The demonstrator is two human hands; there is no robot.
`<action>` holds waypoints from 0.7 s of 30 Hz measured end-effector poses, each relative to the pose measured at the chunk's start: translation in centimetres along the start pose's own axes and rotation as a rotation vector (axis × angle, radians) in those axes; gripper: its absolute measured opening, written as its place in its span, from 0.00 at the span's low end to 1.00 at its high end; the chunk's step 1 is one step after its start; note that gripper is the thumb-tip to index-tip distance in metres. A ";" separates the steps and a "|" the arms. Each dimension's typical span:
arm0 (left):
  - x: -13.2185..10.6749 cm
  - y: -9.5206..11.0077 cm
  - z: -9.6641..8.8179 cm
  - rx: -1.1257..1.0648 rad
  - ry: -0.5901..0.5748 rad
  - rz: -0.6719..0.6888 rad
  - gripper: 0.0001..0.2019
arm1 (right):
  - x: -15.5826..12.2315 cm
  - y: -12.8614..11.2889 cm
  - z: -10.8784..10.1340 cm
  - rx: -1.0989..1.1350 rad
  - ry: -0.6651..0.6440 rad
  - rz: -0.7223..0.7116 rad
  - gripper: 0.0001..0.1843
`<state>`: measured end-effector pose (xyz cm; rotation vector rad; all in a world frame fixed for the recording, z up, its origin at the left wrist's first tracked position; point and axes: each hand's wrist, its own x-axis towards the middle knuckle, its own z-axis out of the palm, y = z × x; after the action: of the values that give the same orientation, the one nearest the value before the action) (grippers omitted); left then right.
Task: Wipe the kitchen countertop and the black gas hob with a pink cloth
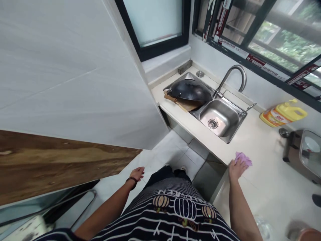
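Note:
My right hand point(236, 170) is on the white countertop point(253, 187) near its front edge, its fingers closed on a crumpled pink-purple cloth point(243, 158). Part of the cloth sticks out past the fingertips and lies against the counter. My left hand point(137, 174) hangs over the floor, away from the counter, with a dark bead bracelet at the wrist. Its fingers are loosely bent and a little apart, and I see nothing in them. Ahead of the cloth is the steel sink basin point(225, 115).
A black wok point(189, 90) lies upside down over a wooden cutting board point(188, 104) on the left basin. Behind the sink rises a curved faucet point(234, 68). A yellow detergent bottle point(283, 113) and a clear-lidded box point(304, 152) stand on the right. A wall panel point(75, 73) fills the left.

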<state>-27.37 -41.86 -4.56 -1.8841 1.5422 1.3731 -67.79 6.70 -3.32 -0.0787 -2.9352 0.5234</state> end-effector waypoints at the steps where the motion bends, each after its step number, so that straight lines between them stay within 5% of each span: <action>1: -0.1 -0.1 -0.1 0.006 0.003 -0.012 0.21 | 0.2 -1.8 1.2 -0.003 -0.003 -0.071 0.38; 6: 0.9 0.8 -0.8 0.054 0.000 -0.044 0.20 | 0.1 -13.0 6.2 0.022 -0.147 -0.411 0.35; 9: 2.8 3.2 -1.2 0.061 -0.034 -0.018 0.18 | -0.6 -17.5 7.4 0.052 -0.271 -0.587 0.32; 13: 5.8 7.7 -2.1 0.023 -0.066 0.048 0.18 | -1.6 -15.6 5.2 0.008 -0.331 -0.652 0.30; 18: 8.8 11.7 -4.8 -0.038 -0.067 0.087 0.19 | -2.8 -9.0 2.1 -0.170 -0.044 -0.015 0.34; 21: 9.7 11.8 -7.2 -0.027 -0.056 0.057 0.17 | -3.1 -11.1 3.7 -0.110 0.088 0.032 0.36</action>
<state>-35.13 -56.77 -5.67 -1.8141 1.5688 1.4660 -65.58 -5.24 -3.29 -0.1580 -2.8791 0.3536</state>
